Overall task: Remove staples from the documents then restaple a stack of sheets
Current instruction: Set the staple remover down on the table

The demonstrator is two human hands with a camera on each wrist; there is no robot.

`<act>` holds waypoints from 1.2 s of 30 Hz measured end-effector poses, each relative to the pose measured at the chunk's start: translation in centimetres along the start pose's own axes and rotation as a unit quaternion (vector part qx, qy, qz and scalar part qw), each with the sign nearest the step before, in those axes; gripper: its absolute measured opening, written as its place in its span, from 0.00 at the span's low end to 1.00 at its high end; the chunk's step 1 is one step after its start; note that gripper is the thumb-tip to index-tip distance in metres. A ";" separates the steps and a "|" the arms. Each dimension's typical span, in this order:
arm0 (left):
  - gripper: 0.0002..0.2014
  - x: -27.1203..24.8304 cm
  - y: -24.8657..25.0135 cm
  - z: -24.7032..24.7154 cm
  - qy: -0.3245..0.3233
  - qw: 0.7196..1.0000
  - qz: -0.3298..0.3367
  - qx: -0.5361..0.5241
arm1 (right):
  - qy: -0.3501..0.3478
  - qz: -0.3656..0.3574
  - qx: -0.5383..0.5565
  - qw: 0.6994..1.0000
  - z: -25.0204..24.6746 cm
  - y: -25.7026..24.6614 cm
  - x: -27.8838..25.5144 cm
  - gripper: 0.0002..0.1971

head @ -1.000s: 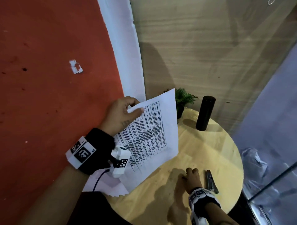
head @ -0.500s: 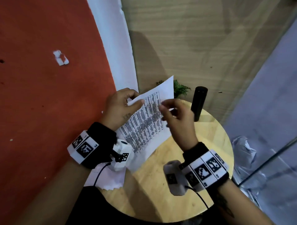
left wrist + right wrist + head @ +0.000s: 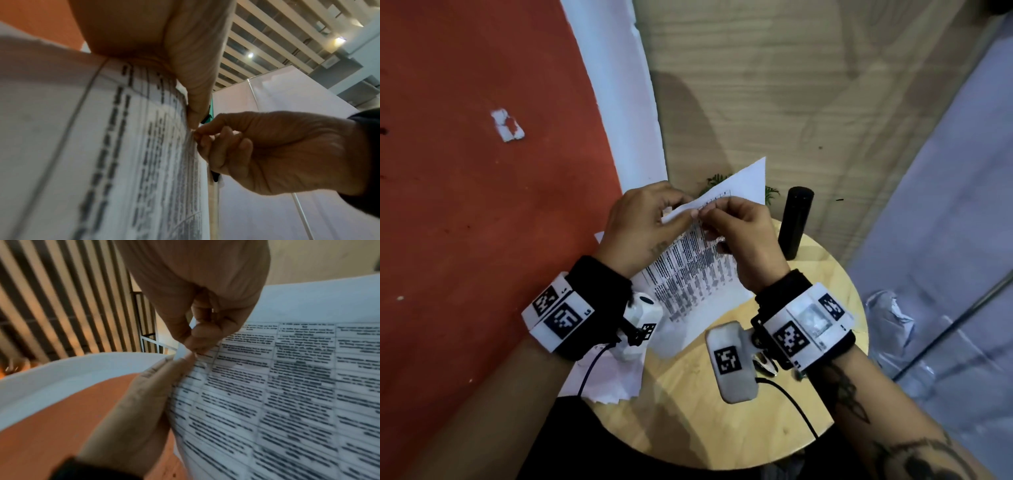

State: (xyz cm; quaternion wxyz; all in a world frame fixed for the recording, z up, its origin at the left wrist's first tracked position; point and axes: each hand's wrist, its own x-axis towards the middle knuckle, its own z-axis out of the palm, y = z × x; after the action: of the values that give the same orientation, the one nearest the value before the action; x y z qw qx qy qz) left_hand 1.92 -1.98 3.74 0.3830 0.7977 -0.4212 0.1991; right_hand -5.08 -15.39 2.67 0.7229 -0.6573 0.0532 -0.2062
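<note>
A printed document with a table of text is held tilted above the round wooden table. My left hand grips its upper left corner, thumb on the printed side. My right hand pinches the same corner with thumb and forefinger, just beside the left thumb. In the left wrist view the right hand nips the edge of the document. In the right wrist view the right hand pinches the document where the left thumb presses. No staple is visible.
A black cylinder stands at the table's far side, with a small green plant mostly hidden behind the paper. Loose white sheets lie under my left wrist. A metal tool peeks from under my right wrist. Crumpled plastic lies on the floor.
My right hand has left the table beside the metal tool, risen to the document and closed on its top corner next to the left thumb. The left hand kept its hold.
</note>
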 end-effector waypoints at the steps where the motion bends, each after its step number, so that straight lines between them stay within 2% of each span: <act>1: 0.19 0.1 0.0 -0.1 0.001 1.000 -0.008 -0.009 | 0.011 -0.036 -0.009 0.999 0.2 0.1 -0.1 0.10; 4: 0.20 0.2 -0.5 -0.4 0.001 0.999 -0.038 -0.027 | 0.034 -0.133 0.005 0.991 0.7 0.6 -0.3 0.13; 7: 0.21 0.2 -1.1 -0.7 0.023 0.998 -0.053 -0.016 | 0.082 -0.151 0.013 0.985 0.0 1.5 0.0 0.12; 10: 0.21 0.0 -2.1 -1.6 0.043 0.997 -0.068 0.001 | 0.120 -0.103 -0.003 0.987 -1.9 4.8 0.5 0.14; 12: 0.21 -0.3 -3.0 -2.3 0.031 0.997 -0.075 0.008 | 0.111 -0.049 -0.096 0.988 -3.4 8.5 0.3 0.14; 14: 0.20 -0.9 -4.5 -3.0 0.010 0.996 -0.085 0.025 | 0.075 0.039 -0.189 0.978 -4.6 12.2 -0.3 0.16; 16: 0.22 -1.6 -6.0 -3.9 -0.023 0.992 -0.108 0.055 | 0.044 0.116 -0.243 0.962 -5.7 15.2 -1.2 0.16; 18: 0.25 -2.0 -7.9 -5.1 -0.069 0.987 -0.130 0.070 | 0.038 0.161 -0.275 0.947 -6.7 17.6 -1.8 0.14; 20: 0.17 -1.7 -9.4 -6.3 -0.138 0.975 -0.158 0.066 | 0.038 0.194 -0.301 0.933 -7.6 19.3 -2.1 0.10; 22: 0.08 -0.8 -11.6 -6.8 -0.213 0.957 -0.194 0.043 | 0.025 0.226 -0.324 0.918 -8.2 20.8 -2.2 0.07; 24: 0.07 0.1 -14.4 -6.0 -0.296 0.927 -0.224 0.052 | 0.014 0.262 -0.341 0.903 -8.9 22.5 -2.2 0.08; 25: 0.06 0.3 -15.9 -5.2 -0.336 0.909 -0.240 0.064 | 0.015 0.282 -0.341 0.897 -9.2 23.1 -2.3 0.08; 27: 0.02 0.4 -19.3 -3.1 -0.421 0.855 -0.279 0.119 | 0.006 0.319 -0.344 0.883 -9.8 24.5 -2.2 0.09; 29: 0.08 -0.2 -21.8 -0.4 -0.488 0.790 -0.313 0.197 | -0.033 0.355 -0.353 0.865 -10.3 25.4 -2.1 0.12; 32: 0.16 -1.0 -24.7 3.9 -0.547 0.723 -0.301 0.295 | -0.055 0.396 -0.326 0.856 -11.2 26.6 -1.9 0.16; 33: 0.18 -1.3 -25.8 5.3 -0.554 0.711 -0.291 0.322 | -0.050 0.401 -0.327 0.854 -11.6 27.0 -1.9 0.16; 34: 0.17 -1.7 -26.1 6.1 -0.544 0.710 -0.293 0.338 | -0.045 0.401 -0.335 0.852 -11.7 27.2 -1.7 0.16; 35: 0.13 -2.0 -26.8 7.1 -0.535 0.706 -0.289 0.363 | -0.043 0.396 -0.351 0.847 -11.8 27.2 -1.5 0.15; 36: 0.07 -2.4 -27.4 8.0 -0.517 0.719 -0.287 0.366 | -0.044 0.388 -0.371 0.842 -11.8 27.2 -1.1 0.13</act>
State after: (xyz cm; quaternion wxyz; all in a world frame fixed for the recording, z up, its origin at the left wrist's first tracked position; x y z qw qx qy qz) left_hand 23.10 2.64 -14.98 -0.1773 0.9373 -0.1986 -0.2251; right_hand -3.96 -24.60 -25.55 0.4474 -0.8105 0.3448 0.1551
